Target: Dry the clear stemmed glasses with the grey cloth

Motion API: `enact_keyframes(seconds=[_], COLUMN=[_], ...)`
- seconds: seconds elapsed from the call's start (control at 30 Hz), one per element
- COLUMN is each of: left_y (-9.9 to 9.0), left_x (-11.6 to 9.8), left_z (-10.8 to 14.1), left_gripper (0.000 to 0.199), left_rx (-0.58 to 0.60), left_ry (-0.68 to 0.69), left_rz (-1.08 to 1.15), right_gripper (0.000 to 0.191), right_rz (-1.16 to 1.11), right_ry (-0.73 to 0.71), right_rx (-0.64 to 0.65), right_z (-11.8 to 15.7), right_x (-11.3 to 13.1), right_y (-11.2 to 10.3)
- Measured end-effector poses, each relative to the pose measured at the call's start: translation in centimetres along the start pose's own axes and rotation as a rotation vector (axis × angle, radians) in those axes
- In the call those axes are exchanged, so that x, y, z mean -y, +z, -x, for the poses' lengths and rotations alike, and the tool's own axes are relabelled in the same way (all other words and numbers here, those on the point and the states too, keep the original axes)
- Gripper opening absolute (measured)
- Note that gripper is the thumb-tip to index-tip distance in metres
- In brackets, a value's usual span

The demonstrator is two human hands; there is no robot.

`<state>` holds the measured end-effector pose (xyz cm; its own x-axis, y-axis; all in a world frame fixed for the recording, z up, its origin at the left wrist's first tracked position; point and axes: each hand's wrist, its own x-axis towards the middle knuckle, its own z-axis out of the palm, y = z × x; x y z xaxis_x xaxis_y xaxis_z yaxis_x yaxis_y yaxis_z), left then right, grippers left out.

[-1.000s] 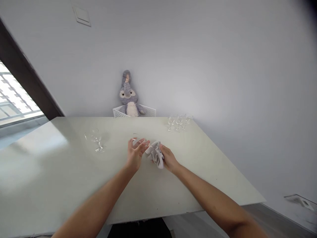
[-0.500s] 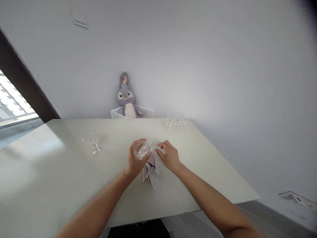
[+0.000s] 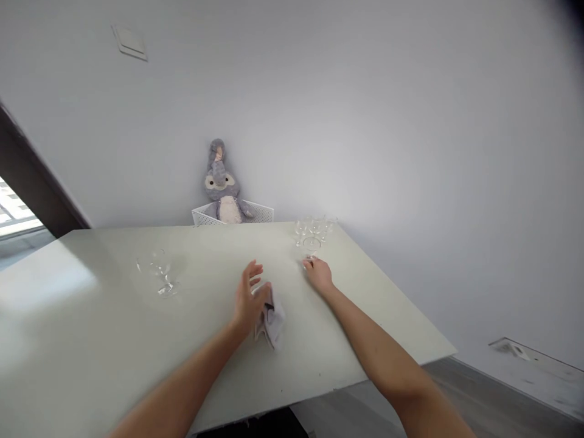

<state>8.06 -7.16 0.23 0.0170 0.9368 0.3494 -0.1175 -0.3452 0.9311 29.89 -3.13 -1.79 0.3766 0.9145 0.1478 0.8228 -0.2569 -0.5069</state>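
My right hand is closed on the lower part of a clear stemmed glass, which stands upright, its bowl above my fingers. Just beyond it, several similar stemmed glasses are grouped at the table's far right corner. My left hand is open, fingers apart, with nothing in it. It hovers over or touches a crumpled light grey cloth; I cannot tell which. Off to the left are clear stemmed glasses, partly overlapping and faint against the table.
The pale table reaches to the wall, its right edge slanting toward me. Behind its far edge a grey plush toy sits in a white perforated basket. A dark frame and window lie at the far left.
The glass has passed from my left hand to my right, which carried it forward and right toward the grouped glasses. My left hand has let go and lowered toward the cloth. The view shifted slightly.
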Motion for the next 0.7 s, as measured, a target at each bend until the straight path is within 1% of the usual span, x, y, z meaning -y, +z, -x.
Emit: enact_keyframes(seconds=[0.07, 0.17, 0.27, 0.37, 0.43, 0.5, 0.6, 0.7], left_y=[-0.6, -1.9, -3.2, -4.5, -5.3, -6.0, -6.7, -6.9], left_x=[0.6, 1.5, 2.0, 2.2, 2.4, 2.5, 2.7, 2.8], left_z=[-0.8, -2.3, -3.6, -4.6, -5.0, -5.4, -5.7, -5.8], left_gripper=[0.044, 0.029, 0.015, 0.01, 0.01, 0.009, 0.008, 0.01], left_rx=[-0.126, -0.333, -0.562, -0.74, -0.807, -0.839, -0.84, -0.833], left_ry=[0.001, -0.059, -0.199, -0.35, -0.41, -0.446, -0.472, -0.471], left_rz=[0.021, 0.131, 0.252, 0.344, 0.396, 0.43, 0.452, 0.454], right_gripper=[0.032, 0.034, 0.034, 0.033, 0.031, 0.03, 0.028, 0.025], right_rz=[0.005, 0.005, 0.001, -0.002, -0.004, -0.012, -0.035, -0.072], right_ry=[0.073, 0.135, 0.175, 0.204, 0.216, 0.222, 0.228, 0.235], right_rx=[-0.016, -0.041, -0.056, -0.068, -0.078, -0.094, -0.119, -0.141], right_z=[-1.5, -3.0, -4.0, -5.0, -5.6, -6.0, -6.3, -6.2], right_x=[-1.2, -2.2, -2.4, -2.5, -2.5, -2.7, -2.9, -3.1], right_y=[-0.1, 0.1, 0.4, 0.4, 0.4, 0.3, 0.4, 0.5])
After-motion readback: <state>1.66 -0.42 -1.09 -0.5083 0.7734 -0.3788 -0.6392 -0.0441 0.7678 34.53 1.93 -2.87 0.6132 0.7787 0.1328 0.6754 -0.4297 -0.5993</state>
